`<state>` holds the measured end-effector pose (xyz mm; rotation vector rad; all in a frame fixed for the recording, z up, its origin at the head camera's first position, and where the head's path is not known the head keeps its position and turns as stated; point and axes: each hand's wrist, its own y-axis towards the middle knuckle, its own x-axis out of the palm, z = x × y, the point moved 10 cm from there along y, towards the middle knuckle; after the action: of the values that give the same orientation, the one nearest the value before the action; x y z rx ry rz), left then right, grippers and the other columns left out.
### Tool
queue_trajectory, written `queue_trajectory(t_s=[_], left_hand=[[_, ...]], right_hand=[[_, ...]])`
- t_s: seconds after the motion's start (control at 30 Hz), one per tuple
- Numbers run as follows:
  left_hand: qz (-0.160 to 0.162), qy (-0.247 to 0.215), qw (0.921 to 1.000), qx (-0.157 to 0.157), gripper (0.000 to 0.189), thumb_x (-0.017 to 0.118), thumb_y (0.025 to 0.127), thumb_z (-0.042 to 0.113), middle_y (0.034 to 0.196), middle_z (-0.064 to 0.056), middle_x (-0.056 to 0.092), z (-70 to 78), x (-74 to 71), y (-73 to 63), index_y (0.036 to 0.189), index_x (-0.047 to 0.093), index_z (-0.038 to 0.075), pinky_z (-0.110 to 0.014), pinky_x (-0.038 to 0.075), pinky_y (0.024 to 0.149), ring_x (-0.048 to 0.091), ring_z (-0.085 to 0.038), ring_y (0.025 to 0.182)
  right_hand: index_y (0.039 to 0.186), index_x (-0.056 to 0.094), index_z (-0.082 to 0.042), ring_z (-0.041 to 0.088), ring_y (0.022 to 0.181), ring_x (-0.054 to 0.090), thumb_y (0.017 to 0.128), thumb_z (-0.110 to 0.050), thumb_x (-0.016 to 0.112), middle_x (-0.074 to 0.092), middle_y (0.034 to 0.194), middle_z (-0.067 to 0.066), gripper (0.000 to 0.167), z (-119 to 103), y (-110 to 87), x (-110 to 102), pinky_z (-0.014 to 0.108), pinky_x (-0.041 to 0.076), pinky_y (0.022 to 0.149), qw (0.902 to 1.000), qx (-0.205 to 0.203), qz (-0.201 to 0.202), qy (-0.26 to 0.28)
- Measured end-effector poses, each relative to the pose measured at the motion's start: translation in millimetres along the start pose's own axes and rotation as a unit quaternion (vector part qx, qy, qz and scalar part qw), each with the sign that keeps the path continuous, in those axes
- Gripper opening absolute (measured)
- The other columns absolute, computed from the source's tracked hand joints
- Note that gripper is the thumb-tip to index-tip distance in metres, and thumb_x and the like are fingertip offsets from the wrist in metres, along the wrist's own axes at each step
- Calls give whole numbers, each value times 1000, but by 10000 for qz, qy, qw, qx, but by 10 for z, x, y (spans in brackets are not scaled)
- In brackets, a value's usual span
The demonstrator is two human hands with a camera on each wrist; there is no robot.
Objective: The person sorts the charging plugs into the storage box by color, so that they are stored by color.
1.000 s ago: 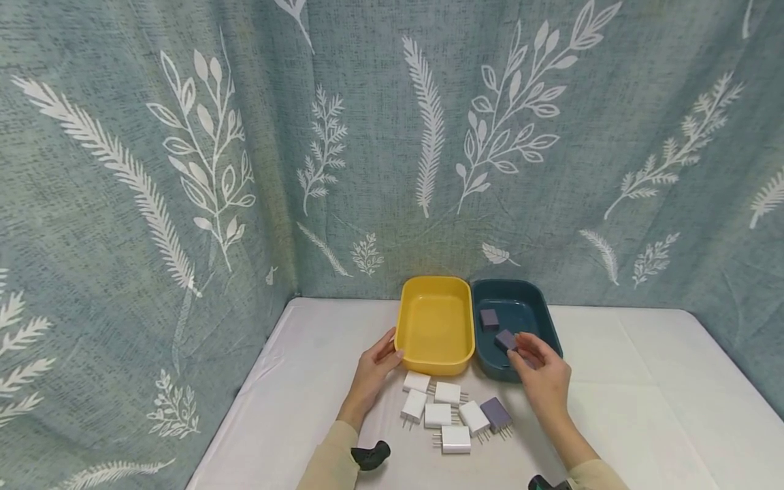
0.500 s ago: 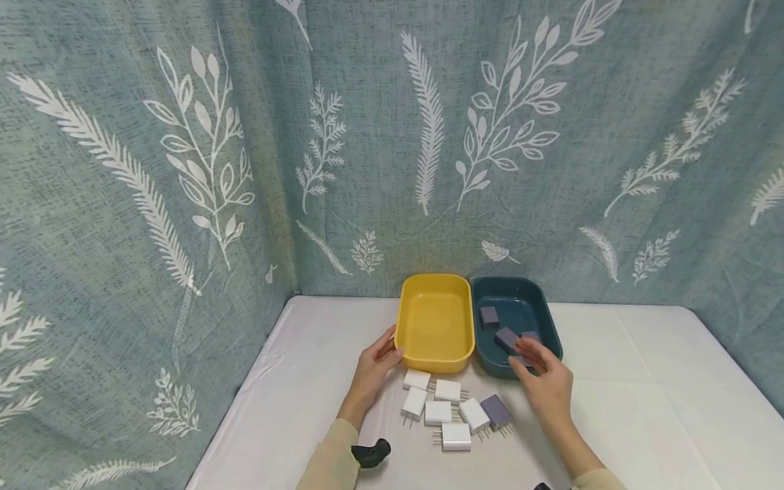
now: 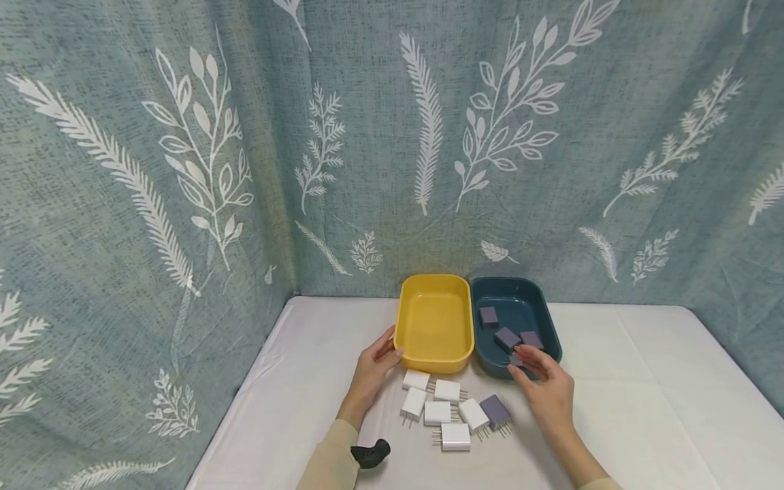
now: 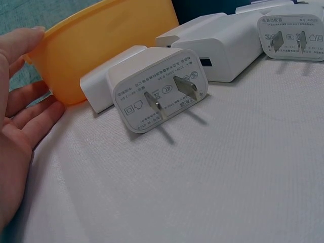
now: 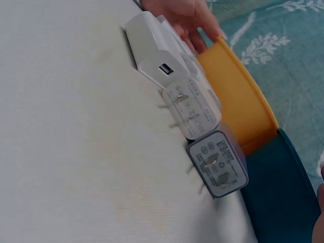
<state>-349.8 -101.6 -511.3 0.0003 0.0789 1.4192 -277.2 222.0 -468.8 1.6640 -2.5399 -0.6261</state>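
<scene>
My left hand [image 3: 375, 364] holds the front left corner of the yellow bin [image 3: 399, 340]. In the left wrist view its thumb is on the rim and its fingers lie against the lower wall. Over the near edge of the dark blue bin [image 3: 545, 313] is my right hand [image 3: 548, 391], thumb and fingertips bent around a partly hidden purple piece [image 3: 516, 361]. I cannot tell whether they pinch it. Purple chargers lie in that bin: one at the back left [image 3: 488, 317], one in the middle [image 3: 507, 339] and one at the right [image 3: 530, 339].
Several white plug chargers [image 3: 437, 413] lie in front of the bins with prongs exposed. Beside them is a purple charger [image 5: 217, 164], its prongs facing the near side. White cloth [image 3: 637, 395] covers the table, and a patterned curtain [image 3: 343, 170] hangs behind.
My right hand has let go of the purple charger now in the middle of the blue bin and shifted toward the near rim, uncovering another purple charger. The left hand stays at the yellow bin.
</scene>
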Motion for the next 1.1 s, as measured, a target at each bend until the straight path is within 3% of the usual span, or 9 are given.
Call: queue_trajectory(t_s=[0.43,0.7,1.1], left_hand=[[7,80,10000,23,60,64,95,20,144,-13,52,-17,-7,3,149,41,14,-36,44,109,52,-27,132],[2,60,10000,1,60,64,95,20,145,-13,52,-9,-7,-5,149,41,15,-38,43,109,52,-27,132],[-17,1,10000,6,60,64,94,20,145,-14,52,-17,-11,-1,149,41,14,-33,45,108,52,-27,133]], right_hand=[[112,67,1,-9,95,63,76,6,77,71,110,14,38,95,-142,33,9,51,88,9998,143,-154,-20],[113,66,2,-8,94,64,77,8,75,70,111,16,38,207,-219,119,17,53,90,9975,479,-507,147],[111,68,-3,-5,96,64,75,4,77,72,111,12,38,333,-315,206,17,55,88,9921,836,-920,-181]])
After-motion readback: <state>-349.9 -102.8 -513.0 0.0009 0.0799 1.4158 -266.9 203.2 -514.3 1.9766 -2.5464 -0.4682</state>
